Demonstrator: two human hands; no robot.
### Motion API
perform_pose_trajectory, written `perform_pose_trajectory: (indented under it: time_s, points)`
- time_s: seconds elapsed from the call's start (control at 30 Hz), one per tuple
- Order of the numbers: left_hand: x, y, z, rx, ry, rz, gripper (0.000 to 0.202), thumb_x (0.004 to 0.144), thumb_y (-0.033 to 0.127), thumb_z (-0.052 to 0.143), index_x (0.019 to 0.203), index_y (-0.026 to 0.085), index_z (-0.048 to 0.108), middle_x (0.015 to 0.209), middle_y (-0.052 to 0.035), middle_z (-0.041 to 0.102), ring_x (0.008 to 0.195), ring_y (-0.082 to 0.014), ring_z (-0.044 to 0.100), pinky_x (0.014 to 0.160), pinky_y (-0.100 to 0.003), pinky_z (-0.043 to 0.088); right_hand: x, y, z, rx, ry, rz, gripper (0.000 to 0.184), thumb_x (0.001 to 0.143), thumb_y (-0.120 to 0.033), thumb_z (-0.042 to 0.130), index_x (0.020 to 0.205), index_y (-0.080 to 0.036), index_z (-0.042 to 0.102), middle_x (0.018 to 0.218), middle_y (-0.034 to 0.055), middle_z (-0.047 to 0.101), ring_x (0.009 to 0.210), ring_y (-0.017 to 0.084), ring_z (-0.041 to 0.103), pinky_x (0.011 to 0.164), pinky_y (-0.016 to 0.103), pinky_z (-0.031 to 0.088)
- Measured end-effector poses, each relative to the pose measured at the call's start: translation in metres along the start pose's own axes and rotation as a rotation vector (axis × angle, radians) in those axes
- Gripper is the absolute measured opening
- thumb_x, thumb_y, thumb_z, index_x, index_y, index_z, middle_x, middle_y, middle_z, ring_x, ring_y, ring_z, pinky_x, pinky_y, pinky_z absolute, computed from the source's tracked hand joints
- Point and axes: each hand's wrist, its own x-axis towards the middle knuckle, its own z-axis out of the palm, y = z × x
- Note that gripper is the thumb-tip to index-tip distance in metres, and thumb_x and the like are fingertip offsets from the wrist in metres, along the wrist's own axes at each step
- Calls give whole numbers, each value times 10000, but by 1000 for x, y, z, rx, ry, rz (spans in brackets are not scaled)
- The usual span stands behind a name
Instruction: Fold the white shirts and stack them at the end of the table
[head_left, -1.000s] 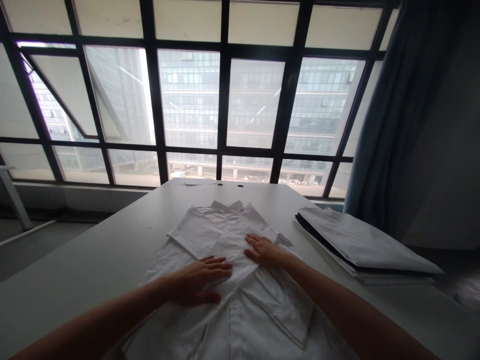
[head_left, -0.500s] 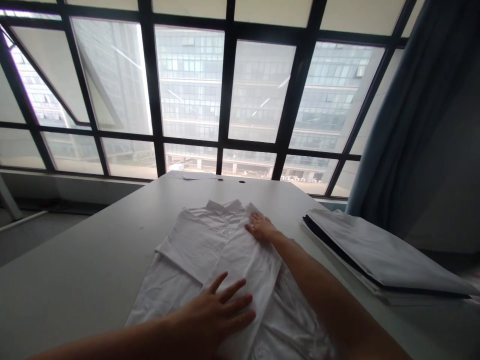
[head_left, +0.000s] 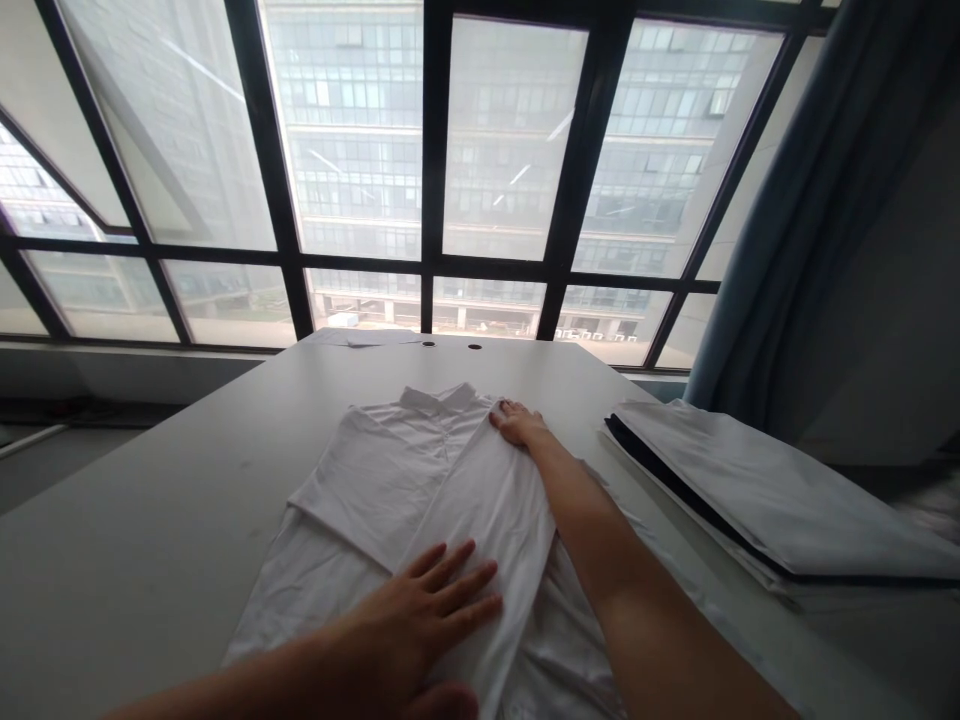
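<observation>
- Fingers (head_left: 469, 585) of the left hand (head_left: 397, 630) are spread and laid flat on the shirt (head_left: 375, 470); those of the right hand (head_left: 519, 424) are pressed close together at the top of a folded strip (head_left: 487, 530), just beside the collar (head_left: 439, 398). Whether a pinch is being made there cannot be told from this view.
- Shirt is white and lies flat on the surface (head_left: 150, 480), collar pointing away, with the strip folded across its middle.
- Sliding of the strip could be caused by uneven lifting of either hand, since the thin cloth is held only by light pressure.
- Creases could be trapped beneath the strip if the left palm is dragged across it.
- Part of the shirt's right side is hidden by the right forearm (head_left: 592, 540), so wrinkles there could be missed.
- Stack (head_left: 750, 490) of folded white cloth, apparently with a dark layer inside, is placed near the right arm; it could be knocked if that elbow is swung outward.
- Curtain (head_left: 795, 250) is kept beyond the surface, out of the way.
</observation>
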Motion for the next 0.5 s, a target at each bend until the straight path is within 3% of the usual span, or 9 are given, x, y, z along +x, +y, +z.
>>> perform_pose_trajectory:
  time_s: [0.13, 0.23, 0.5]
  points:
    - [-1, 5, 0, 15, -55, -24, 694, 951, 592, 398, 1546, 282, 219, 1594, -63, 176, 1469, -327, 70, 1190, -551, 98, -3, -10, -1, -130, 48, -11, 616, 995, -460, 176, 1554, -202, 179, 1621, 97, 136, 1470, 263, 145, 1140, 589, 73]
    - [-2, 6, 0, 23, -43, -28, 696, 945, 604, 401, 1540, 277, 245, 1593, -61, 185, 1469, -325, 81, 1194, -539, 92, -10, -15, -1, -164, 67, -112, 562, 997, -351, 224, 1549, -247, 201, 1631, 27, 103, 1482, 186, 91, 1177, 475, 31]
    - [0, 8, -4, 18, -67, -52, 672, 960, 574, 383, 1532, 236, 277, 1582, -88, 217, 1463, -334, 114, 1185, -554, 117, 7, -7, -3, -156, 54, -109, 556, 991, -362, 204, 1531, -240, 265, 1602, 52, 235, 1446, 214, 238, 1153, 486, 186]
